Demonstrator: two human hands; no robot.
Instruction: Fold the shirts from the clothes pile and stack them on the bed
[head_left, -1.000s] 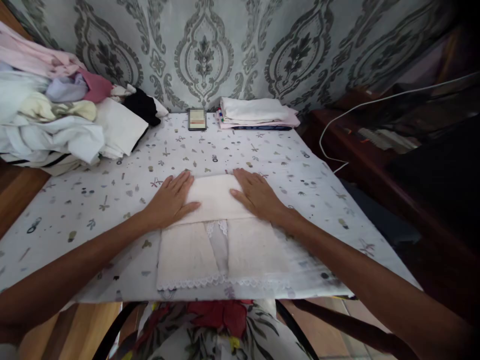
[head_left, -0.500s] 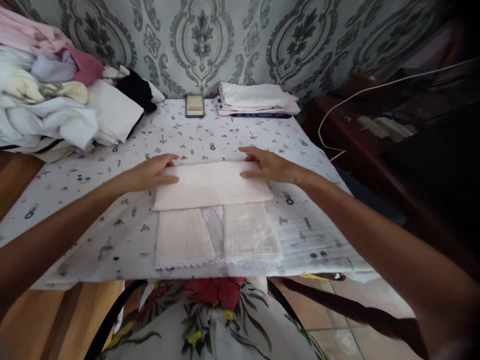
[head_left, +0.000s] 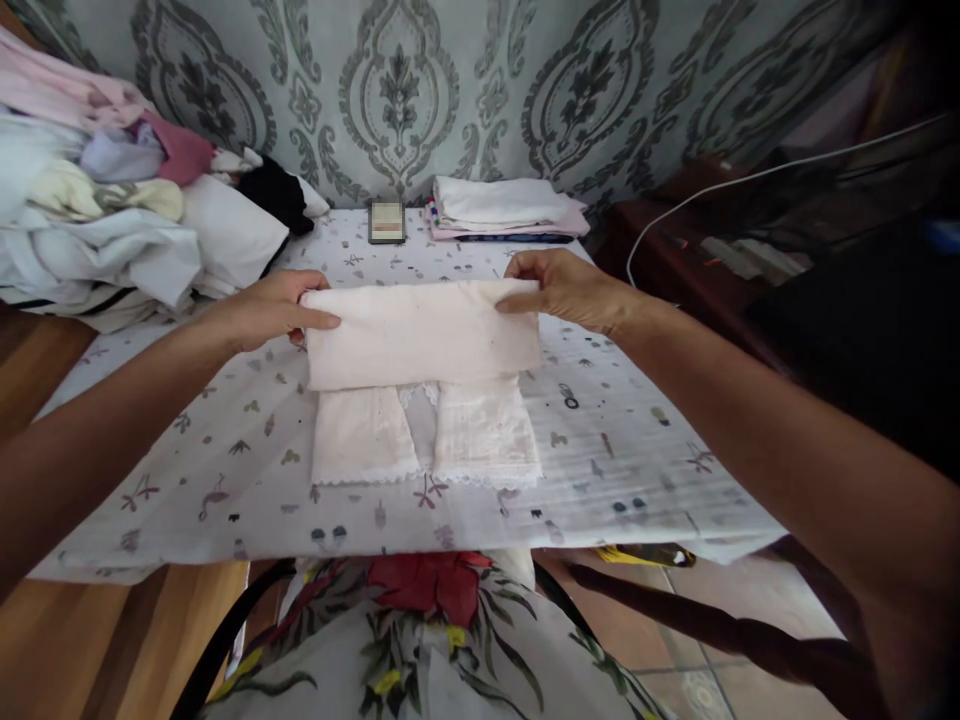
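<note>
Fingers of the left hand pinch the upper-left corner of the folded cream garment, thumb on top, forearm entering from 8 o'clock. Small panel, between 11 and 12 o'clock from the garment: face too blurred to read. Garment: over the patterned tablecloth, lace hem toward 6 o'clock. Right hand, 2 o'clock: thumb and fingers pinch the upper-right corner. Half a second ago, both hands were loosely open; the garment has since shifted toward 12 o'clock.

Left hand (partly) hidden behind garment.
</note>
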